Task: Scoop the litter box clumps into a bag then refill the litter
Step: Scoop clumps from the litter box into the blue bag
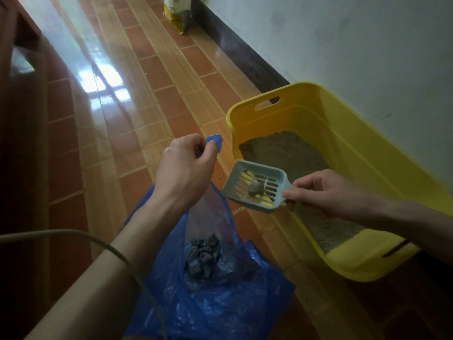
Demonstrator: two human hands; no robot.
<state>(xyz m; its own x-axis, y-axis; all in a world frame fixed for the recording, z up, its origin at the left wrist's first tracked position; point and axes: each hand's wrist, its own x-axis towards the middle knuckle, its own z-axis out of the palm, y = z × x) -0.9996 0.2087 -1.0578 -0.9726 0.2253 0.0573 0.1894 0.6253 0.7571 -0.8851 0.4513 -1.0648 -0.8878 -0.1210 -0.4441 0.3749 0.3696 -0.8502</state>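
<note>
Over bag (215, 285) edge: loaded scoop (257, 186)

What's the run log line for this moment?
left hand: holds bag open | right hand: holds scoop | clump: in scoop, between litter box and bag

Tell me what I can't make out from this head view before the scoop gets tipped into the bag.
- Litter box: the right hand and forearm cover the middle of the litter, so clumps left there are hidden.
- Blue plastic bag: its bottom is cut off by the lower frame edge.
- Sack by the wall: cut off by the top edge, print too small to read.
- Scoop: its handle is hidden inside the right hand's fingers.
</note>
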